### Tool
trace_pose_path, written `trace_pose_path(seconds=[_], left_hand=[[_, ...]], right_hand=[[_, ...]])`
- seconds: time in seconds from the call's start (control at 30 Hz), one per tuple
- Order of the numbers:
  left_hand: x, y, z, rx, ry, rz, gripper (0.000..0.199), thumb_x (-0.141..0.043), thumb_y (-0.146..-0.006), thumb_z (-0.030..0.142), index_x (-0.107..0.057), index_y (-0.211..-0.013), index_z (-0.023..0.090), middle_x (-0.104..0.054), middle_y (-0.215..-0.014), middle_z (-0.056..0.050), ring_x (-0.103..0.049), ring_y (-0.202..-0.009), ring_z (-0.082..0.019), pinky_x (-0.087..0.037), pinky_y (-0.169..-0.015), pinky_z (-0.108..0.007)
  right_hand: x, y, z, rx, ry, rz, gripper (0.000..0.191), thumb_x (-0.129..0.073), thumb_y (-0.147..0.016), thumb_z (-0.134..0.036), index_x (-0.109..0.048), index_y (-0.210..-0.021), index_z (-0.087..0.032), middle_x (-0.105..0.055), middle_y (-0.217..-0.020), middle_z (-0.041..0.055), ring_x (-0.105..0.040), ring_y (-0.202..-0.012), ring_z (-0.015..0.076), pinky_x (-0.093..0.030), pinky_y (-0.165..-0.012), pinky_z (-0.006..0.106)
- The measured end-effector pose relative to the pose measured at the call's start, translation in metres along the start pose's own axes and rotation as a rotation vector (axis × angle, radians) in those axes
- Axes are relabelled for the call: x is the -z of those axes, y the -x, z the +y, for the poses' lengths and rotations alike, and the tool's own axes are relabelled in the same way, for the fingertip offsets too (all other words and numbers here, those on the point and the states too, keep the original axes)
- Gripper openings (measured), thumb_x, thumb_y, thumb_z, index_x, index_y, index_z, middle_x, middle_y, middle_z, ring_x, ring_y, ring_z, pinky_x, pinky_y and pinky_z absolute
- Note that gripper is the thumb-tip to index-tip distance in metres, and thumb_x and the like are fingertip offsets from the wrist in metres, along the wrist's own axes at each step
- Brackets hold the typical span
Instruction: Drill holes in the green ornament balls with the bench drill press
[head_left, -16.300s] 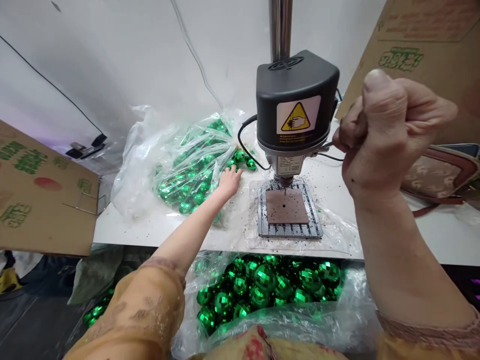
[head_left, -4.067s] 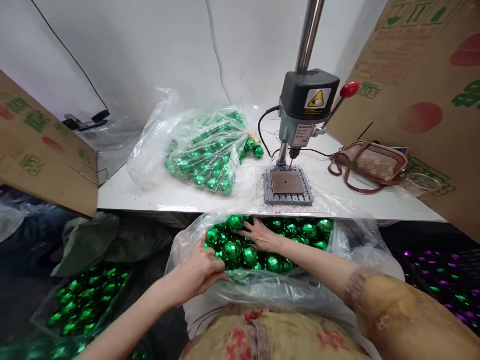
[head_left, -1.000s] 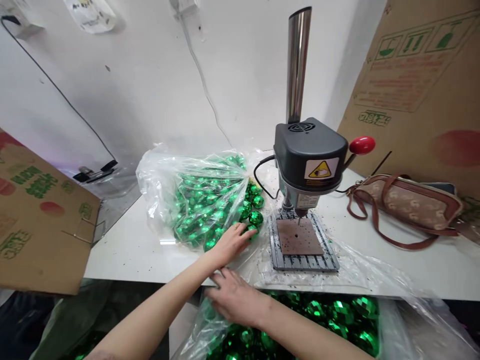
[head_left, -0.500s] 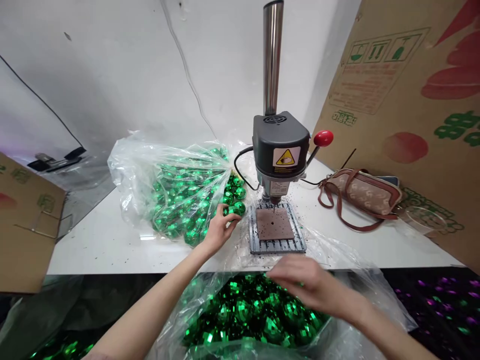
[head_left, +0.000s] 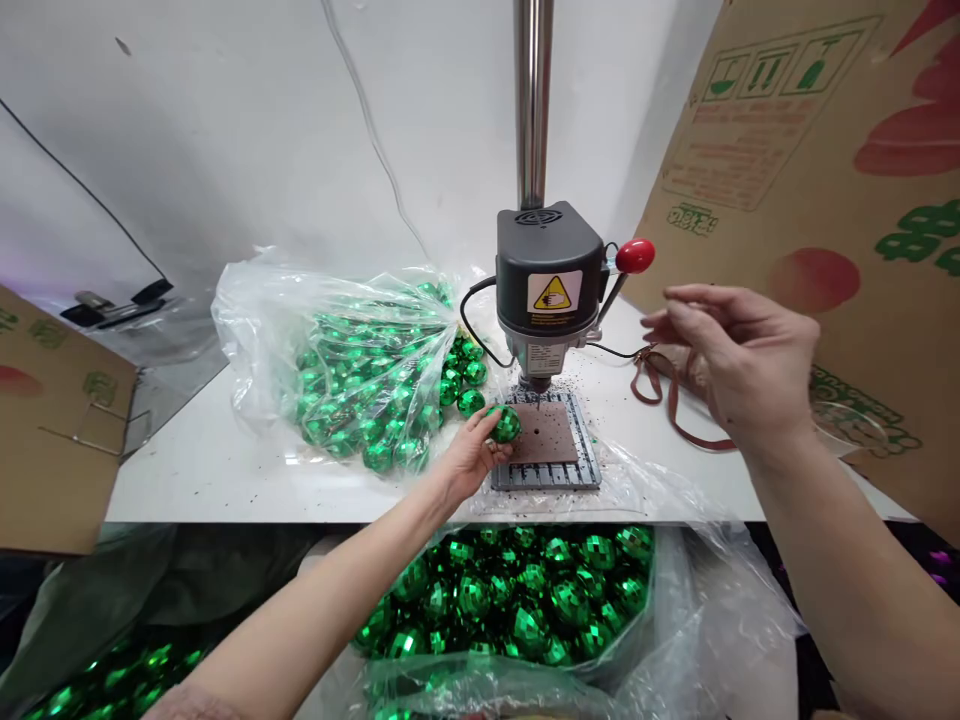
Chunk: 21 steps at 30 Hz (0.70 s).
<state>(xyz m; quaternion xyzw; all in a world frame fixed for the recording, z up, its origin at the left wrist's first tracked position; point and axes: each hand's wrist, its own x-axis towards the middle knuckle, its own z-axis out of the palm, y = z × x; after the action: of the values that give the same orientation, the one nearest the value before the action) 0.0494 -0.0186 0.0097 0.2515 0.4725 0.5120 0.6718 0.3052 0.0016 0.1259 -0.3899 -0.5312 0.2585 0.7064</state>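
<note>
My left hand (head_left: 474,455) is closed on a shiny green faceted ball (head_left: 505,424), held at the left edge of the brown square board (head_left: 556,446) on the drill press base. The drill press (head_left: 550,268) stands upright, its bit above the board. To the right of the lever's red knob (head_left: 635,256), my right hand (head_left: 739,355) is raised, holding nothing, with loosely bent fingers pointing at the knob and not touching it. More green faceted balls (head_left: 379,456) fill a clear plastic bag (head_left: 259,290) left of the press; several spill from its mouth.
Below the table edge, an open plastic-lined container holds many green balls (head_left: 529,625). Cardboard boxes (head_left: 757,180) stand on both sides. A brown handbag strap (head_left: 686,430) lies on the white table (head_left: 225,480), partly behind my right arm. Dark crumbs surround the base.
My left hand has taken a green ball from the bag's mouth and moved it right to the board. My right hand has risen from above the container to beside the red knob.
</note>
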Motion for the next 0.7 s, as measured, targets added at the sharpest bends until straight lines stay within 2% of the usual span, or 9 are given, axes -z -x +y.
trace_pose_path(seconds=[0.1,0.2,0.3,0.4,0.47,0.57,0.7], left_hand=[[0.002,-0.010,-0.014,-0.102,-0.037,-0.032,0.040,-0.076,-0.083,0.041,-0.060,-0.112,0.020,-0.071,-0.087,-0.003,-0.064,-0.061,-0.012,-0.049,-0.053,-0.022],[0.003,-0.016,-0.021,-0.153,-0.081,-0.064,0.046,-0.077,-0.081,0.045,-0.061,-0.117,0.020,-0.071,-0.090,-0.003,-0.065,-0.063,-0.012,-0.052,-0.058,-0.024],[0.005,-0.019,-0.028,-0.228,-0.192,-0.072,0.056,-0.079,-0.079,0.046,-0.061,-0.125,0.022,-0.071,-0.102,-0.004,-0.066,-0.072,-0.012,-0.052,-0.062,-0.023],[0.005,-0.024,-0.031,-0.337,-0.348,-0.091,0.059,-0.079,-0.079,0.049,-0.061,-0.127,0.021,-0.070,-0.116,-0.007,-0.067,-0.092,-0.017,-0.053,-0.069,-0.023],[0.005,-0.029,-0.033,-0.394,-0.429,-0.105,0.059,-0.079,-0.079,0.049,-0.061,-0.127,0.020,-0.070,-0.117,-0.008,-0.066,-0.101,-0.019,-0.054,-0.077,-0.026],[0.004,-0.037,-0.036,-0.467,-0.505,-0.125,0.058,-0.078,-0.079,0.049,-0.061,-0.126,0.019,-0.070,-0.116,-0.008,-0.066,-0.103,-0.021,-0.054,-0.088,-0.031],[0.003,-0.045,-0.041,-0.516,-0.569,-0.154,0.057,-0.076,-0.081,0.046,-0.059,-0.127,0.019,-0.070,-0.116,-0.009,-0.067,-0.101,-0.022,-0.054,-0.091,-0.035]], right_hand=[[-0.009,-0.021,0.008,0.063,0.003,0.034,0.018,-0.078,-0.077,-0.024,-0.078,-0.094,-0.018,-0.076,-0.082,0.0056,-0.071,-0.070,0.0096,-0.059,-0.064,0.021],[-0.020,-0.036,0.010,0.075,-0.026,0.043,0.021,-0.074,-0.081,-0.026,-0.075,-0.101,-0.018,-0.076,-0.088,0.0051,-0.069,-0.072,0.0081,-0.057,-0.060,0.019],[-0.033,-0.043,0.004,0.054,-0.093,-0.006,0.018,-0.065,-0.089,-0.028,-0.071,-0.103,-0.019,-0.073,-0.092,0.0038,-0.069,-0.074,0.0073,-0.056,-0.059,0.018],[-0.046,-0.046,-0.003,0.040,-0.151,-0.077,0.012,-0.063,-0.092,-0.030,-0.065,-0.092,-0.018,-0.068,-0.082,0.0002,-0.065,-0.069,0.0064,-0.054,-0.058,0.018],[-0.053,-0.049,-0.007,0.029,-0.173,-0.121,0.018,-0.064,-0.092,-0.035,-0.060,-0.086,-0.018,-0.064,-0.076,-0.0020,-0.062,-0.063,0.0059,-0.053,-0.058,0.020],[-0.060,-0.052,-0.013,0.036,-0.179,-0.167,0.027,-0.063,-0.093,-0.040,-0.056,-0.080,-0.018,-0.063,-0.070,-0.0026,-0.059,-0.056,0.0058,-0.051,-0.056,0.021],[-0.068,-0.057,-0.020,0.052,-0.190,-0.182,0.028,-0.058,-0.096,-0.035,-0.058,-0.075,-0.017,-0.061,-0.061,-0.0036,-0.055,-0.050,0.0053,-0.047,-0.051,0.019]])
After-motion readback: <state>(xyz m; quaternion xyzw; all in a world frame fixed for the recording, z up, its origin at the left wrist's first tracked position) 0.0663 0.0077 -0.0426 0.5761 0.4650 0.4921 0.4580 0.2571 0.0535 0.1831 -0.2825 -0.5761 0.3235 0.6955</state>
